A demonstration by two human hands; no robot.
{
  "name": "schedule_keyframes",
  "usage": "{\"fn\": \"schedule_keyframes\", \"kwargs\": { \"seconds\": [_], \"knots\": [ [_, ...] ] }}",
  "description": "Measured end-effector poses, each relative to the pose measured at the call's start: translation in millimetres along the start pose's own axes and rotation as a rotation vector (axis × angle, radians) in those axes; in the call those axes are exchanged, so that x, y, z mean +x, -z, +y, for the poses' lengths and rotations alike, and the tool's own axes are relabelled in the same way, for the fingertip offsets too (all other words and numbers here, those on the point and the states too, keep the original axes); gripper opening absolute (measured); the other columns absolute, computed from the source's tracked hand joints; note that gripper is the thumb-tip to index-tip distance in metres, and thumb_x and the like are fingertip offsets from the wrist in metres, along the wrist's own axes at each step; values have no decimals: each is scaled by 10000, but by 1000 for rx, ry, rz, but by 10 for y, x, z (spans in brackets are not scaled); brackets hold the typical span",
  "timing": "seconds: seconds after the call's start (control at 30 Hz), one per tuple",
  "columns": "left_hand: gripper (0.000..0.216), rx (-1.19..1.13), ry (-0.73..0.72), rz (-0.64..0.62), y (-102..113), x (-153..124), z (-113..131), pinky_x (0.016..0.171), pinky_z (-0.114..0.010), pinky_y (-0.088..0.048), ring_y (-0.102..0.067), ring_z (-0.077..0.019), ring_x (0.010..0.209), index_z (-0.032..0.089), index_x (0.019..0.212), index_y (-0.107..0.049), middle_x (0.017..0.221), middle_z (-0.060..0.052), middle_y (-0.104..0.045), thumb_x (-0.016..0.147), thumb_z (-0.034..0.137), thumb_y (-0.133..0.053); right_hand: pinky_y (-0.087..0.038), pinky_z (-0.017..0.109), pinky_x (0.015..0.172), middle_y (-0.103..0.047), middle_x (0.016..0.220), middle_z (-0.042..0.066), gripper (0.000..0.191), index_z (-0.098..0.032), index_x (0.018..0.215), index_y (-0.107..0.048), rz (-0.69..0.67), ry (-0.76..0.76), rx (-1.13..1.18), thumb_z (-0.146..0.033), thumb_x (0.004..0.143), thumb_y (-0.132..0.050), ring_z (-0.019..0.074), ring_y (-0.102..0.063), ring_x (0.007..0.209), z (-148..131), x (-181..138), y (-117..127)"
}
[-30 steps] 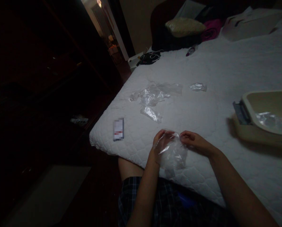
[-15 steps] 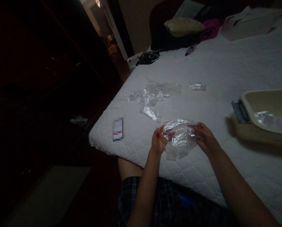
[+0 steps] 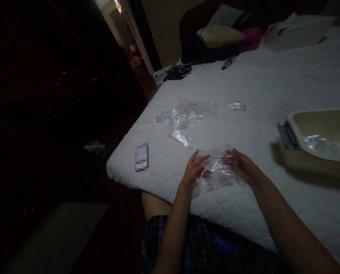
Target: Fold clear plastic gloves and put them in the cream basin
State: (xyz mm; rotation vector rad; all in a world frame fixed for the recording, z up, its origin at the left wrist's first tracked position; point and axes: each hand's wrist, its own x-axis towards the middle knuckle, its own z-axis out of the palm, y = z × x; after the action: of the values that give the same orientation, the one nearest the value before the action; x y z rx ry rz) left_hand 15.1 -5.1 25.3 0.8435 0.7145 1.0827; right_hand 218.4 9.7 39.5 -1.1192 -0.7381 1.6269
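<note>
A clear plastic bag [image 3: 217, 167] lies spread on the white quilted mattress [image 3: 261, 87] near its front edge. My left hand [image 3: 194, 169] pinches the bag's left side with thumb and fingers. My right hand [image 3: 242, 167] rests on the bag's right side, fingers curled over the plastic. Both forearms reach in from the lower part of the view over my plaid shorts [image 3: 198, 247].
Several crumpled clear bags [image 3: 184, 116] lie farther back, one more [image 3: 236, 106] to the right. A small card-like pack [image 3: 142, 157] sits near the mattress corner. A beige bin [image 3: 318, 142] with plastic inside stands at right. Clothes and pillows [image 3: 220, 36] pile at the head; dark floor lies left.
The bag was first bunched between both hands, then lifted and pulled wide. Now it is lowered flat on the mattress with my hands at its two sides.
</note>
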Motion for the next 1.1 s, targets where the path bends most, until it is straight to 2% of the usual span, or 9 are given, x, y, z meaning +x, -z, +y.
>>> {"fn": "schedule_keyframes", "kwargs": {
  "seconds": [0.1, 0.27, 0.37, 0.5, 0.63, 0.77, 0.9, 1.0, 1.1],
  "knots": [
    [940, 55, 4, -46, -29, -60, 85, 433, -206, -480, -656, -137, 573, 282, 1408, -165, 1329, -192, -463, 660, 321, -733, -472, 244, 502, -637, 721, -3, 282, -214, 789, -635, 38, 72, -123, -414, 620, -740, 123, -572, 562, -72, -30, -27],
    [916, 169, -51, -103, -136, -118, 354, 474, -211, -511, -654, -115, 591, 326, 1418, -107, 1337, -168, -463, 718, 360, -697, -430, 210, 434, -581, 681, -21, 260, -205, 795, -616, 28, 256, -324, -413, 663, -701, 84, -507, 495, -444, -75, -15],
    [819, 233, -96, -185, -253, -134, 537, 476, -196, -516, -657, -109, 621, 331, 1411, -164, 1366, -150, -434, 757, 363, -656, -412, 198, 393, -581, 685, -17, 249, -208, 780, -600, -21, 332, -383, -419, 680, -687, 73, -493, 467, -772, -160, -43],
    [646, 281, -165, -322, -435, -171, 725, 451, -169, -504, -662, -102, 657, 341, 1374, -289, 1443, -120, -321, 807, 334, -597, -370, 183, 339, -579, 657, -25, 250, -213, 821, -579, -90, 391, -390, -408, 701, -681, 54, -458, 398, -1152, -363, -143],
    [602, 322, -195, -352, -509, -143, 760, 459, -165, -506, -661, -98, 684, 357, 1354, -333, 1485, -100, -224, 810, 330, -591, -354, 184, 324, -585, 652, -19, 337, -225, 929, -578, -66, 398, -481, -430, 686, -686, 63, -459, 393, -1318, -427, -181],
    [625, 358, -145, -231, -374, 6, 564, 470, -158, -493, -646, -85, 658, 332, 1330, -391, 1477, -108, -245, 761, 335, -648, -331, 188, 333, -574, 676, -14, 422, -210, 1001, -586, -32, 303, -631, -474, 681, -662, 62, -432, 408, -1154, -187, -63],
    [702, 371, 13, -93, -153, 128, 268, 454, -172, -474, -601, -58, 576, 283, 1339, -389, 1430, -134, -341, 709, 345, -692, -347, 216, 374, -578, 672, 7, 444, -175, 962, -593, 0, 245, -757, -511, 675, -637, 86, -454, 436, -720, 161, 144],
    [716, 422, 95, -17, -61, 125, 140, 468, -182, -477, -552, -36, 548, 253, 1345, -384, 1374, -139, -420, 705, 319, -698, -398, 244, 454, -593, 687, 27, 429, -170, 976, -590, 56, 311, -858, -513, 718, -585, 136, -535, 535, -420, 319, 256],
    [708, 461, 121, -12, -35, 81, 119, 483, -196, -483, -546, -49, 551, 245, 1364, -348, 1255, -133, -530, 735, 314, -666, -419, 265, 526, -620, 725, 38, 411, -191, 1056, -579, 109, 418, -1078, -490, 780, -518, 168, -574, 619, -280, 369, 292]
  ]
}}
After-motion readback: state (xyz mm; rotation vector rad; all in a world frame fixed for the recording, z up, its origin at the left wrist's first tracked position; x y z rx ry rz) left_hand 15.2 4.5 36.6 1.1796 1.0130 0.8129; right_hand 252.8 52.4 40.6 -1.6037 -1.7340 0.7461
